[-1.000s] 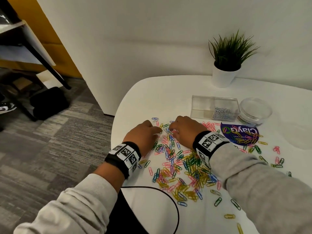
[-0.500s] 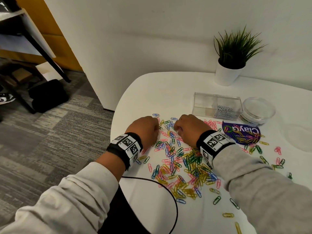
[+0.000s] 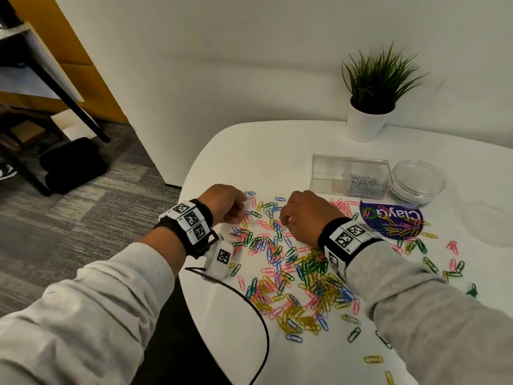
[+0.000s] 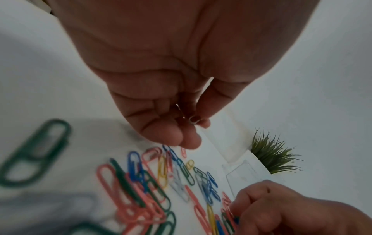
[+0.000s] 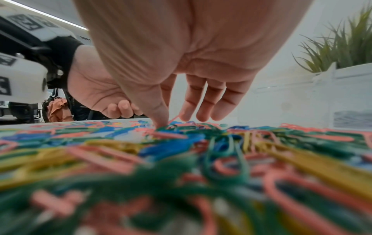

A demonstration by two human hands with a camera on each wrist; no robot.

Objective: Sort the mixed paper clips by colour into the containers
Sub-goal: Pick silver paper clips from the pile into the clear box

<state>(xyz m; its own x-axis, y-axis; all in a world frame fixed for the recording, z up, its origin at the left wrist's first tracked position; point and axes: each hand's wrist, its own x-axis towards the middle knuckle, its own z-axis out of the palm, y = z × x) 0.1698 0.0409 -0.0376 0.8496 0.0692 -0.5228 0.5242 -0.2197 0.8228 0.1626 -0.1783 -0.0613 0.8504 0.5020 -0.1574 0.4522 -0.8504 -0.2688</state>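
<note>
Mixed paper clips [image 3: 291, 270] in pink, blue, green and yellow lie scattered over the white table [image 3: 249, 151]. My left hand [image 3: 241, 210] hovers at the pile's far left edge. In the left wrist view its curled fingers [image 4: 167, 135] and thumb pinch a silver paper clip [image 4: 192, 119]. My right hand [image 3: 286, 220] is down on the pile's far side. Its thumb [image 5: 161, 120] presses into the clips and a pink paper clip [image 5: 177, 117] tilts up against it. A clear two-part box [image 3: 327, 173] holds silver clips [image 3: 363, 186] in its right half.
A round clear tub [image 3: 416, 182] stands right of the box, with a purple printed lid [image 3: 391, 218] in front of it under several clips. A potted plant [image 3: 372, 107] is at the back. A black cable [image 3: 258, 315] curves along the near table edge.
My left hand has drawn back from the clips and curled its fingers round a silver clip. My right hand has stayed at the pile's far side, working its fingertips among the clips.
</note>
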